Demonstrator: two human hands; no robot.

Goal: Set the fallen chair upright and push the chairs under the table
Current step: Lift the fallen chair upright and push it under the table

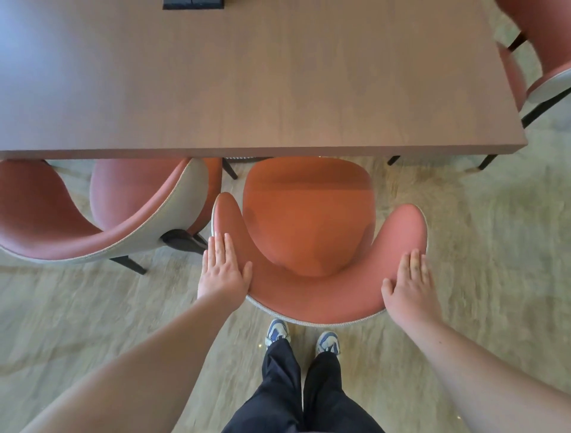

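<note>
A wooden table [247,77] fills the upper view, a black panel [193,3] set at its far edge. Below its near edge stands an upright orange armchair [309,216], the seat front just under the tabletop, its curved back toward the person. A second armchair [92,216] stands left of it, partly under the table; a third [540,61] sits at the right end. The left hand [224,267] lies flat, fingers straight, against the backrest's left side; the right hand [408,284] presses flat on the right side. Blue-and-white sneakers [276,332] stand behind the chair.
</note>
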